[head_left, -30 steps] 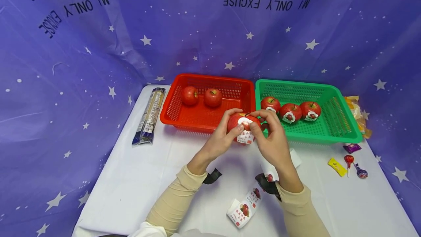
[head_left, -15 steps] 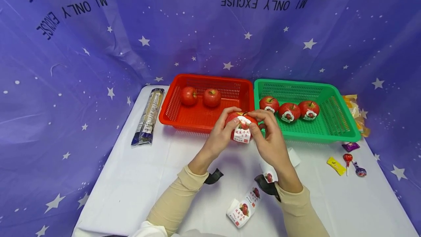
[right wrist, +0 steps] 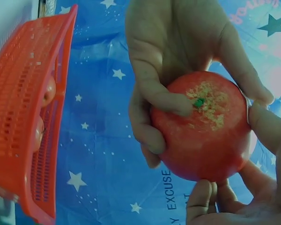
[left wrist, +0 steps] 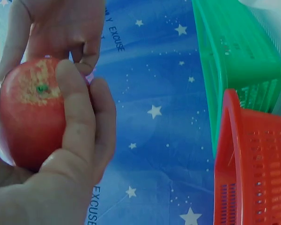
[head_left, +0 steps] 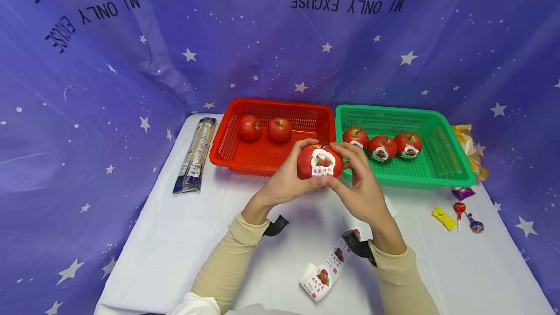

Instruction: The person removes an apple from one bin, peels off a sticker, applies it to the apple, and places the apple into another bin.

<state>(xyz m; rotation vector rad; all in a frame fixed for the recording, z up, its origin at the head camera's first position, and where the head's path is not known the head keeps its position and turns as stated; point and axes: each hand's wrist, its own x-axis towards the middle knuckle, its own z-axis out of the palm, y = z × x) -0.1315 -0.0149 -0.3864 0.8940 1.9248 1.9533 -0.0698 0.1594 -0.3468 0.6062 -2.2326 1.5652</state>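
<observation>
Both hands hold one red apple above the table, in front of the baskets. A white label with an apple picture and red print faces up on its near side. My left hand grips the apple's left side, fingers curled over the top. From the right, my right hand grips it too. Both thumbs press at the label's lower edge. In the wrist views the apple shows its green stem and a yellowish patch round it.
A red basket holds two unlabelled apples. Beside it, a green basket holds three labelled apples. A label strip lies unrolled, partly under my right wrist. Noodle packs lie at left; a yellow candy and other sweets at right.
The thumbs have moved down over the label. Its lower part, earlier hanging flat off the apple, now lies against the near side under the thumbs. The baskets are as before.
</observation>
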